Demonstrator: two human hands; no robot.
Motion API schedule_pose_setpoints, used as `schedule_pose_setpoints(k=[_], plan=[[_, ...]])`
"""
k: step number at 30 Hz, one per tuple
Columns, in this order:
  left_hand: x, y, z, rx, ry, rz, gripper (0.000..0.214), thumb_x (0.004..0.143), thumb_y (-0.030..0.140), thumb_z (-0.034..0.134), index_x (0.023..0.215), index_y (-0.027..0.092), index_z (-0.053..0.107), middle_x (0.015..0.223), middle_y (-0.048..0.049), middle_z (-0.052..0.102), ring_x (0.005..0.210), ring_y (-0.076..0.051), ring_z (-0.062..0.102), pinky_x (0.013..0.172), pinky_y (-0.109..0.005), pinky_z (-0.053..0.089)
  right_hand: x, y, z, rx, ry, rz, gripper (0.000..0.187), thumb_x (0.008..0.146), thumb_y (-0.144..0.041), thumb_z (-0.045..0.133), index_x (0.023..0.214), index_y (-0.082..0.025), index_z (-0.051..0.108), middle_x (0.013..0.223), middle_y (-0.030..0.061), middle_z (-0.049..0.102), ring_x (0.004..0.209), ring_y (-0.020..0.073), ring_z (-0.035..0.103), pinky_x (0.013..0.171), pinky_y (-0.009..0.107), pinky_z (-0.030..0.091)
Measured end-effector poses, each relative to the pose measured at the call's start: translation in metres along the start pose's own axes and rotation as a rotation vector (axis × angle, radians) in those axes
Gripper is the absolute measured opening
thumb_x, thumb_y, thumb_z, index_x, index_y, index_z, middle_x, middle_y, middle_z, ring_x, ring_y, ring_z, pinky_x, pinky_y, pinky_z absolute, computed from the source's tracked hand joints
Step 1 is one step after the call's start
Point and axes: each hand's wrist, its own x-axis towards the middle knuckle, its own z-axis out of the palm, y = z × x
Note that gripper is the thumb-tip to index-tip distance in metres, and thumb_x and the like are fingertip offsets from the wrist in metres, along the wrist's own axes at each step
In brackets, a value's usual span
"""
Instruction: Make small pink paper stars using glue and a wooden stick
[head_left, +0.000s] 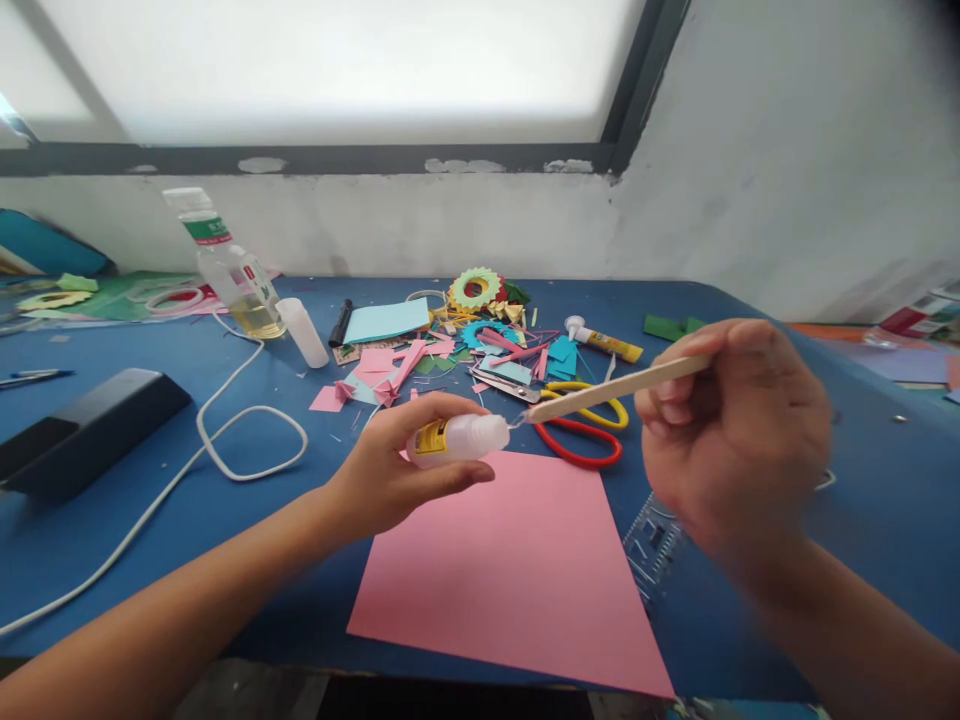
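Note:
My left hand (397, 460) is wrapped round a small translucent glue bottle (465, 440) with a yellow label, tilted on its side with its uncapped mouth toward the right. Between finger and thumb, my right hand (739, 430) pinches a flat wooden stick (622, 388). The stick's far end is close to the bottle mouth, and a clear, glossy strand (517, 420) lies between them. Below both hands, a pink paper sheet (510, 570) rests flat on the blue table. Scissors (581, 440) with red and yellow handles lie just behind the stick.
Paper scraps and folded paper pieces (397, 370) are heaped behind the hands, beside a yellow glue tube (611, 346). At left stand a clear bottle (244, 285) and a white cylinder (302, 333). A white cable (217, 460) loops near a black box (90, 430).

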Motion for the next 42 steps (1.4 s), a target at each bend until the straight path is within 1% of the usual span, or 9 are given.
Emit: schedule_pose_setpoints(k=[6,12,16,21,26,35,37,39,42], plan=[[-0.001,0.000,0.000,-0.028,-0.003,0.072,0.032,0.069,0.034,0.072,0.092,0.016,0.061,0.080,-0.0036,0.066,0.067,-0.012,0.059,0.057,-0.020,0.049,-0.006,0.003,0.003,0.009,-0.052,0.023,0.021,0.085,-0.030,0.056,0.068,-0.021,0.063,0.048,-0.0037,0.048,0.041,0.0080,0.038,0.036,0.024,0.029],[-0.002,0.000,0.000,0.023,-0.018,0.073,0.033,0.069,0.034,0.073,0.095,0.017,0.061,0.078,-0.0023,0.064,0.063,-0.012,0.056,0.053,-0.021,0.046,-0.013,0.003,0.005,-0.063,-0.106,0.028,0.022,0.089,-0.027,0.051,0.072,-0.020,0.062,0.048,-0.0037,0.049,0.041,0.0081,0.042,0.036,0.023,0.032],[-0.003,0.000,0.000,0.086,0.002,0.200,0.030,0.072,0.030,0.071,0.095,0.017,0.059,0.079,-0.0019,0.060,0.067,-0.012,0.054,0.059,-0.022,0.045,-0.015,0.000,0.006,-0.138,-0.072,0.049,0.021,0.089,-0.027,0.050,0.072,-0.020,0.059,0.048,-0.0043,0.052,0.039,0.0074,0.044,0.033,0.021,0.033],[-0.005,0.000,0.002,0.168,-0.033,0.331,0.022,0.080,0.028,0.061,0.097,0.016,0.053,0.079,-0.0028,0.058,0.066,-0.012,0.053,0.058,-0.022,0.046,-0.015,0.000,0.005,-0.194,-0.050,0.089,0.020,0.089,-0.028,0.050,0.072,-0.019,0.057,0.046,-0.0056,0.052,0.036,0.0065,0.044,0.031,0.019,0.035],[-0.007,-0.001,0.004,0.284,0.024,0.408,0.028,0.078,0.021,0.065,0.101,0.018,0.049,0.086,-0.0046,0.060,0.072,-0.013,0.057,0.063,-0.023,0.049,-0.014,0.002,0.004,-0.241,-0.036,0.080,0.020,0.088,-0.027,0.051,0.071,-0.019,0.058,0.047,-0.0056,0.051,0.037,0.0064,0.045,0.033,0.019,0.037],[-0.009,-0.016,0.013,0.196,0.164,0.535,0.040,0.072,0.007,0.068,0.105,0.018,0.048,0.092,-0.0056,0.058,0.080,-0.012,0.059,0.066,-0.021,0.051,-0.014,0.001,0.005,-0.308,-0.055,-0.028,0.020,0.089,-0.026,0.049,0.071,-0.020,0.056,0.047,-0.0056,0.050,0.037,0.0074,0.047,0.034,0.020,0.036],[-0.009,-0.015,0.013,0.193,0.188,0.541,0.040,0.070,0.011,0.072,0.103,0.018,0.049,0.091,-0.0051,0.058,0.078,-0.012,0.059,0.065,-0.021,0.051,-0.015,0.000,0.005,-0.319,-0.053,-0.041,0.020,0.089,-0.026,0.049,0.071,-0.020,0.056,0.047,-0.0059,0.050,0.038,0.0072,0.047,0.034,0.020,0.036],[-0.008,-0.013,0.011,0.187,0.199,0.539,0.040,0.069,0.027,0.075,0.100,0.018,0.051,0.088,-0.0050,0.059,0.075,-0.012,0.060,0.064,-0.021,0.051,-0.015,0.000,0.006,-0.323,-0.055,-0.056,0.021,0.089,-0.026,0.049,0.071,-0.019,0.055,0.047,-0.0060,0.050,0.038,0.0067,0.047,0.034,0.019,0.037],[-0.007,-0.007,0.009,0.217,0.173,0.505,0.035,0.075,0.039,0.067,0.098,0.015,0.055,0.084,-0.0064,0.061,0.073,-0.013,0.059,0.065,-0.022,0.051,-0.015,0.000,0.006,-0.310,-0.077,-0.057,0.020,0.090,-0.025,0.048,0.072,-0.019,0.056,0.047,-0.0054,0.050,0.039,0.0069,0.047,0.034,0.019,0.038]])
